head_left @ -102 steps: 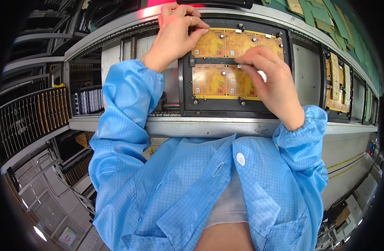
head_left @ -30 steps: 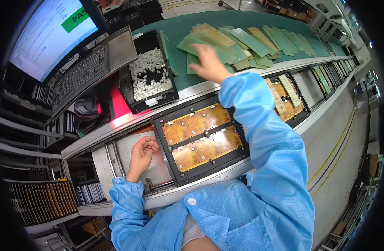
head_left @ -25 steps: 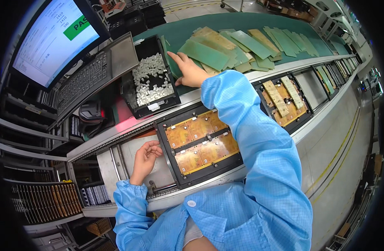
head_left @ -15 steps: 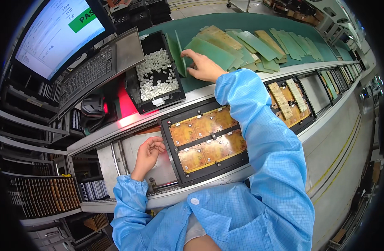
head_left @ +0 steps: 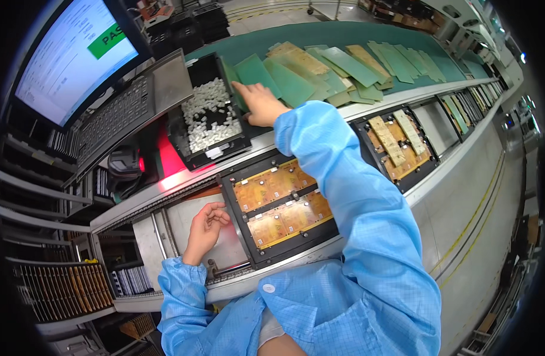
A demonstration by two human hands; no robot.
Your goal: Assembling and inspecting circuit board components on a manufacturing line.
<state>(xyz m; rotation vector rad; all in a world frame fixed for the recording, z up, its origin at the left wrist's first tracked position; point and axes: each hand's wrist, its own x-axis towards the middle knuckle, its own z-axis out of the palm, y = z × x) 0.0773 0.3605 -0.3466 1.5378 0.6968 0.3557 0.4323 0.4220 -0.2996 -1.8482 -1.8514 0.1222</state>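
Note:
My right hand (head_left: 262, 105) reaches over the green mat beside a black bin (head_left: 241, 144) of small white plastic parts (head_left: 213, 132). Its index finger stretches toward the bin's right edge, close to a narrow green sheet standing there; whether they touch cannot be told. A flat green sheet (head_left: 254, 72) lies just beyond the fingers. My left hand (head_left: 204, 232), fingers loosely bent and apart with nothing visible in them, hovers by the left edge of a black carrier frame (head_left: 241, 231). Amber circuit boards (head_left: 266, 191) sit in that frame, partly covered by my right sleeve.
Green and tan sheets (head_left: 355, 65) overlap in a pile on the mat. A second carrier (head_left: 397, 172) with two pale strips stands farther right on the rail. At the left are a monitor (head_left: 70, 59), a keyboard (head_left: 115, 118) and a scanner (head_left: 126, 166) shining red light.
My right hand has moved slightly left, closer to the bin. The green sheet that stood upright by its fingers now lies flatter on the mat. My left hand barely moved.

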